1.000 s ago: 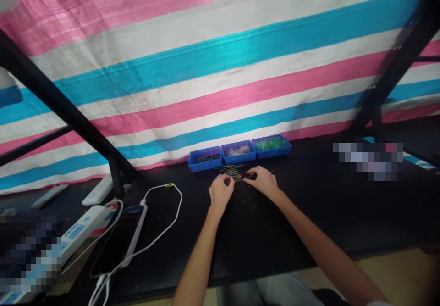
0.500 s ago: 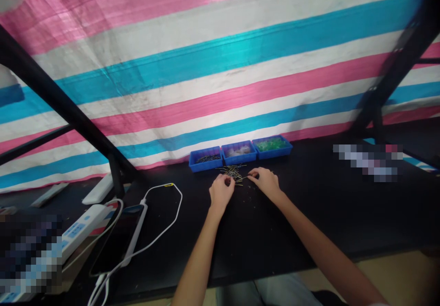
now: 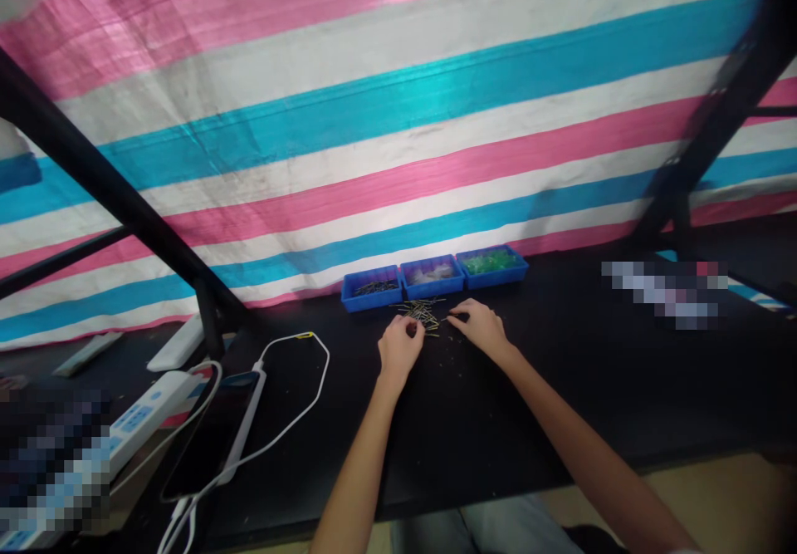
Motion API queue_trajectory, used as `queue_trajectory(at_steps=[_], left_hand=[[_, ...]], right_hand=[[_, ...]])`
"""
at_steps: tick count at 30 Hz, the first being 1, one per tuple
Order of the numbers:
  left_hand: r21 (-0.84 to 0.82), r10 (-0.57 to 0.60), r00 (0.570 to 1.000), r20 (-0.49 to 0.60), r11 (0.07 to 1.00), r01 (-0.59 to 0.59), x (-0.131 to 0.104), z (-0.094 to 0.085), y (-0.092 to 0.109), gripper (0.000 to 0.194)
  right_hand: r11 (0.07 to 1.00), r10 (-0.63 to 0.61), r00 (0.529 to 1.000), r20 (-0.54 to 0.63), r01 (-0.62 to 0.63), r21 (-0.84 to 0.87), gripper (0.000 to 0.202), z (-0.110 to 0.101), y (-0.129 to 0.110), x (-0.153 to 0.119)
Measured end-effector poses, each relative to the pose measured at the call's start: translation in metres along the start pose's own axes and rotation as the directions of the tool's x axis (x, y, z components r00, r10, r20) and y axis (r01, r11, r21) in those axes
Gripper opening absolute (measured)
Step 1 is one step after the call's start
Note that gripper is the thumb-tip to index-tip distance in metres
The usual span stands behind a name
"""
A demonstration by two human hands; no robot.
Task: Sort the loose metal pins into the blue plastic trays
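Observation:
A loose pile of thin, brass-coloured metal pins (image 3: 422,311) lies on the black table, just in front of the blue trays. At the pile's near left side is my left hand (image 3: 400,346), its thumb and index finger curled into a pinch; whatever is between them is too small to make out. My right hand (image 3: 481,326) is to the right of the pile, fingertips closed together and pointing left. A short, thin pin end seems to stick out from those fingertips. Tiny bits are scattered on the tabletop between the hands.
Three blue trays stand in a row: one with dark thin pieces (image 3: 372,300), one with clear pieces (image 3: 432,290), one with green pieces (image 3: 491,278). Left are a phone (image 3: 215,429), a white cable (image 3: 327,367) and a power strip (image 3: 140,413). Black frame posts flank the table.
The thin pin between my right fingertips and the pile showed longer before; now only a short end shows. My right hand has shifted very slightly; my left hand stays in place.

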State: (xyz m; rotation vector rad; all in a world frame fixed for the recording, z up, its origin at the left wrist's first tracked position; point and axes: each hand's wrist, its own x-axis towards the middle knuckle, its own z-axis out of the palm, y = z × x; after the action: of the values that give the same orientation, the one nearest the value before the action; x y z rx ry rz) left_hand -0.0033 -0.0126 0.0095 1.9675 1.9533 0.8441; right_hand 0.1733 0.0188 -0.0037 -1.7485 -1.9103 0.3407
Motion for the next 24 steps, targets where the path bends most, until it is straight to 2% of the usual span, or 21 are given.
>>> queue_trajectory(at_steps=[4,13,17,20,22,24], left_hand=[[0.004,0.001,1.0,-0.004,1.0,-0.001,0.0,0.001,-0.001,0.021],[-0.011,0.022,1.0,-0.013,1.0,-0.022,0.0,0.002,-0.003,0.021],[-0.098,0.075,0.997,0.017,0.993,-0.073,0.0,0.006,-0.003,0.021],[-0.219,0.141,0.988,0.055,0.968,-0.126,0.001,0.011,-0.002,0.02],[-0.302,0.165,0.983,0.077,0.944,-0.135,0.001,0.015,-0.001,0.023],[-0.373,0.184,0.978,0.102,0.918,-0.134,0.002,0.018,-0.001,0.028]], right_hand=[[1.0,-0.017,1.0,-0.013,0.017,0.014,0.029,0.001,-0.002,-0.002],[0.999,-0.048,0.998,0.033,0.047,0.026,0.012,0.0,-0.006,-0.004],[0.996,-0.05,0.999,0.003,0.049,0.07,0.012,0.0,-0.008,-0.005],[0.961,-0.06,0.998,-0.033,0.066,0.27,0.018,0.002,-0.012,-0.003],[0.873,-0.088,0.996,0.004,0.075,0.482,0.027,0.004,-0.014,-0.001],[0.746,-0.151,0.985,0.082,0.059,0.664,0.034,0.006,-0.018,0.0]])
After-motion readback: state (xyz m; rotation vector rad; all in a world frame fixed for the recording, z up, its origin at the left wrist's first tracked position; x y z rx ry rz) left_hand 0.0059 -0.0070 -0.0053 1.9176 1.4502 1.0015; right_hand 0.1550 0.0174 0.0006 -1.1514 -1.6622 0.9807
